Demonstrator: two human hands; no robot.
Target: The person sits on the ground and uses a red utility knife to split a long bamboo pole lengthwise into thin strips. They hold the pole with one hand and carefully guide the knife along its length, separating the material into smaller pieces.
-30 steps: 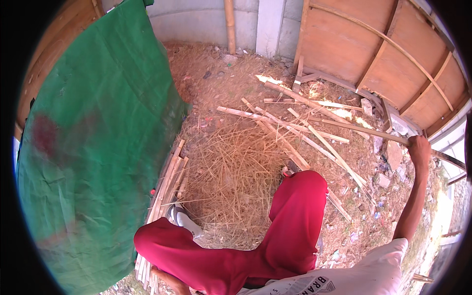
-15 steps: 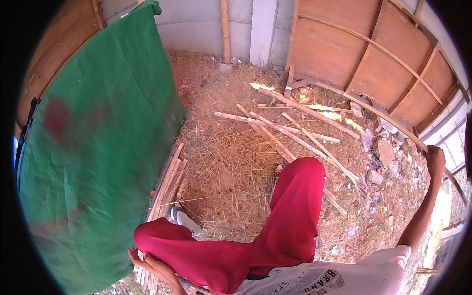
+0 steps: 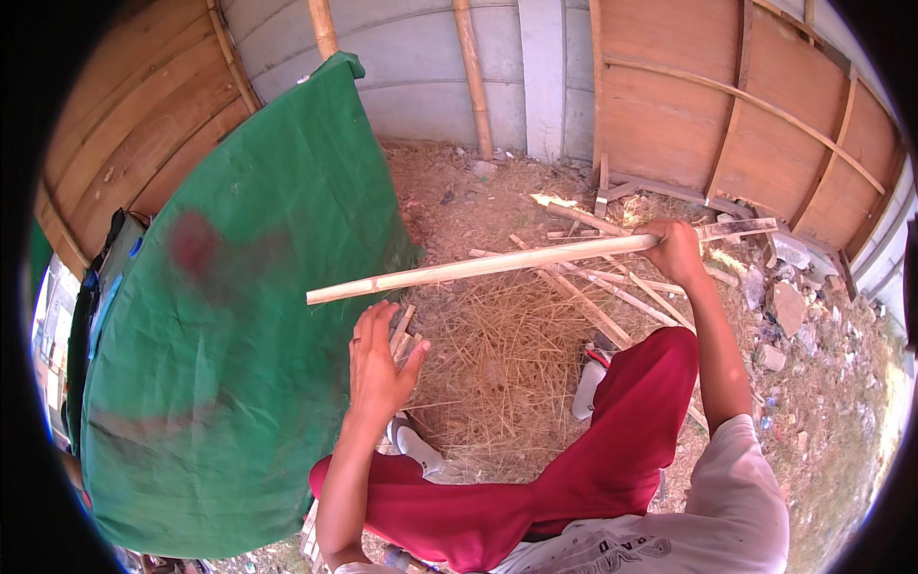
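A long, pale split-bamboo slat is raised in front of me, crossing from the green sheet to the right. My right hand is closed around it toward its right end, and a short length sticks out beyond the fist. Below the slat's left end is my left hand, empty, with fingers up and thumb apart. Its fingertips come close to the slat without gripping it. The large green sheet stands beside my left arm. Several more slats show partly behind my left hand.
Loose bamboo strips lie crossed on the ground ahead. Dry straw and shavings spread between my feet. Stone rubble and litter lie to the right. Wooden panels and a grey wall enclose the far side.
My right hand has brought the slat from the far right to across my front. My left hand has risen from beside my left knee to just below the slat. The view has shifted slightly.
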